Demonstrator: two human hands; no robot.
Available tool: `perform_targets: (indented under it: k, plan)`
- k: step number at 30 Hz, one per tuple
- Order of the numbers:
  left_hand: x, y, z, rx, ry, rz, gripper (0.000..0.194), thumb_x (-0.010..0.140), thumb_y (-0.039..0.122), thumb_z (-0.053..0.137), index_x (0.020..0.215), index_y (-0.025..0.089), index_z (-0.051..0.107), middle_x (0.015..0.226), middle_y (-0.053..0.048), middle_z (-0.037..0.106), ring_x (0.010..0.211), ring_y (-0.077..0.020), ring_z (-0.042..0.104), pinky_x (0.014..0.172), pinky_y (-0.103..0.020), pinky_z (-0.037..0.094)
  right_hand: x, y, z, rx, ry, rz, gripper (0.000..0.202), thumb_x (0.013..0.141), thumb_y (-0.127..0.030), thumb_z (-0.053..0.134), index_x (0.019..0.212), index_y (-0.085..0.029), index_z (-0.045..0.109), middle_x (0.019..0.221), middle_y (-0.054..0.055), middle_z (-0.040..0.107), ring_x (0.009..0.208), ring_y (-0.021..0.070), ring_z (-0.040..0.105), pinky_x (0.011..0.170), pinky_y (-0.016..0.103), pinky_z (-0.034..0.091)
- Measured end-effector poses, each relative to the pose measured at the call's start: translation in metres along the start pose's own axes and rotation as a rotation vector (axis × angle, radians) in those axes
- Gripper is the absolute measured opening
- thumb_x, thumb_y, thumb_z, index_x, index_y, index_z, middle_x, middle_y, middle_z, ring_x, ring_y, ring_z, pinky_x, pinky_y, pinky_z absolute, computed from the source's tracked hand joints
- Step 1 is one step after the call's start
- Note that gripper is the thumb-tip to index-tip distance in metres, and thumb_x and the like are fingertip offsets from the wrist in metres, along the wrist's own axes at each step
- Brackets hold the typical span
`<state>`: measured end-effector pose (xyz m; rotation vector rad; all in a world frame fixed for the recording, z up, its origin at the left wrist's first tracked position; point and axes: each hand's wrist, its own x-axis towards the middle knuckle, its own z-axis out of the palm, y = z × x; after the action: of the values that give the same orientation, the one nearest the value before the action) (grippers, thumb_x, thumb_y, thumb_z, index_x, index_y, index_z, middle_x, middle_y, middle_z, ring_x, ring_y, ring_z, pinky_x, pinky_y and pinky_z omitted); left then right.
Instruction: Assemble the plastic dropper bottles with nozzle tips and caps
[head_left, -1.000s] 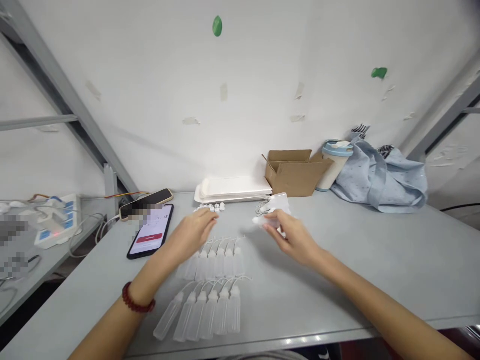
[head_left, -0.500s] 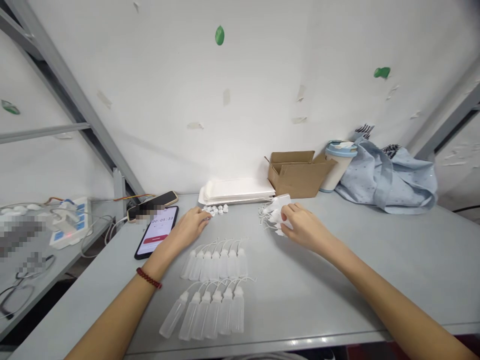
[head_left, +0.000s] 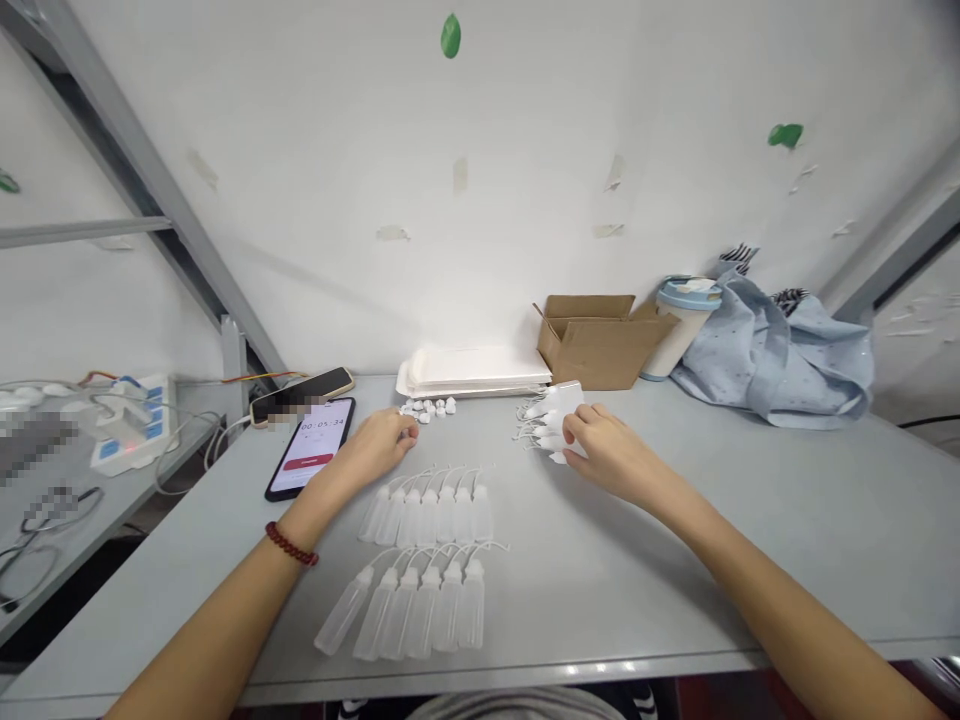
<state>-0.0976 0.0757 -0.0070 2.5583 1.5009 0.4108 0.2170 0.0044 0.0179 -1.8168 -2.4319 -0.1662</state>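
Several small white caps (head_left: pixel 429 409) lie in a cluster near the back of the table. My left hand (head_left: pixel 379 445) is beside them, its fingers curled closed; whatever they may hold is hidden. At the right, my right hand (head_left: pixel 609 448) has its fingers closed over the bottoms of a pile of small translucent plastic squeeze bottles (head_left: pixel 556 412), whose thin spout tubes point left. Two rows of the same kind of bottle are laid out nearer me: a back row (head_left: pixel 427 515) and a front row (head_left: pixel 420 612), tubes pointing away from me.
A phone showing a timer (head_left: pixel 311 450) and a second phone (head_left: pixel 304 393) lie at the left. White flat trays (head_left: pixel 476 370), an open cardboard box (head_left: pixel 600 350), a lidded cup (head_left: pixel 679 325) and a blue cloth bag (head_left: pixel 776 355) stand along the wall. A power strip (head_left: pixel 139 430) sits far left.
My left hand has drawn slightly back from the caps, its fingers more curled. My right hand stays at the bottle pile. The camera view has shifted slightly.
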Motion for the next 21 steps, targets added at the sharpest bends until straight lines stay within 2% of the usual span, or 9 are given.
perform_targets:
  k: [4, 6, 8, 10, 12, 16, 21]
  plan:
    - [0.0, 0.005, -0.009, -0.113, 0.017, -0.047, 0.011, 0.074, 0.024, 0.053, 0.067, 0.018, 0.059, 0.068, -0.004, 0.063, 0.068, -0.0205, 0.059, 0.066, -0.03, 0.043, -0.002, 0.0, -0.001, 0.059, 0.097, -0.027, 0.007, 0.08, -0.011, 0.052, 0.078, -0.018, 0.052, 0.084, 0.01, 0.059, 0.083, 0.0255, 0.054, 0.066, 0.032, 0.042]
    - [-0.002, 0.009, -0.015, -0.187, 0.029, -0.068, 0.013, 0.076, 0.029, 0.054, 0.069, 0.018, 0.057, 0.069, -0.003, 0.064, 0.068, -0.0192, 0.06, 0.066, -0.029, 0.045, -0.006, -0.01, -0.001, 0.182, 0.182, -0.081, 0.007, 0.083, -0.012, 0.049, 0.08, -0.018, 0.052, 0.084, 0.009, 0.058, 0.081, 0.0237, 0.054, 0.067, 0.032, 0.042]
    - [-0.004, 0.014, -0.02, -0.272, 0.054, -0.083, 0.016, 0.077, 0.033, 0.055, 0.078, 0.018, 0.057, 0.077, -0.003, 0.065, 0.073, -0.0179, 0.061, 0.068, -0.028, 0.047, -0.011, -0.026, 0.0, 0.368, 0.201, -0.195, 0.009, 0.087, -0.013, 0.045, 0.084, -0.018, 0.052, 0.085, 0.008, 0.057, 0.079, 0.0207, 0.054, 0.069, 0.031, 0.044]
    - [-0.007, 0.02, -0.023, -0.401, 0.068, -0.084, 0.023, 0.077, 0.036, 0.055, 0.09, 0.016, 0.057, 0.084, -0.004, 0.064, 0.078, -0.0178, 0.061, 0.071, -0.028, 0.048, -0.018, -0.044, 0.003, 0.529, 0.074, -0.365, 0.014, 0.09, -0.013, 0.042, 0.098, -0.018, 0.053, 0.09, 0.007, 0.057, 0.081, 0.0181, 0.055, 0.072, 0.029, 0.045]
    - [-0.008, 0.027, -0.023, -0.512, 0.05, -0.077, 0.033, 0.078, 0.037, 0.054, 0.103, 0.015, 0.057, 0.085, -0.004, 0.062, 0.079, -0.0182, 0.06, 0.071, -0.03, 0.049, -0.024, -0.06, 0.008, 0.55, -0.022, -0.456, 0.021, 0.092, -0.014, 0.04, 0.108, -0.019, 0.054, 0.091, 0.007, 0.056, 0.08, 0.0177, 0.054, 0.072, 0.029, 0.044]
    - [-0.008, 0.038, -0.02, -0.547, -0.017, -0.066, 0.043, 0.083, 0.04, 0.048, 0.117, 0.015, 0.057, 0.08, -0.002, 0.059, 0.072, -0.0168, 0.058, 0.07, -0.032, 0.047, -0.027, -0.072, 0.018, 0.472, -0.077, -0.485, 0.025, 0.094, -0.016, 0.039, 0.113, -0.018, 0.056, 0.085, 0.007, 0.055, 0.077, 0.018, 0.052, 0.069, 0.029, 0.042]
    - [-0.008, 0.046, -0.015, -0.728, -0.021, -0.099, 0.044, 0.085, 0.044, 0.047, 0.113, 0.012, 0.061, 0.073, 0.0, 0.055, 0.065, -0.0149, 0.056, 0.071, -0.033, 0.047, -0.023, -0.069, 0.023, 0.409, -0.106, -0.491, 0.022, 0.096, -0.019, 0.038, 0.107, -0.019, 0.057, 0.081, 0.005, 0.055, 0.072, 0.0163, 0.05, 0.065, 0.026, 0.038]
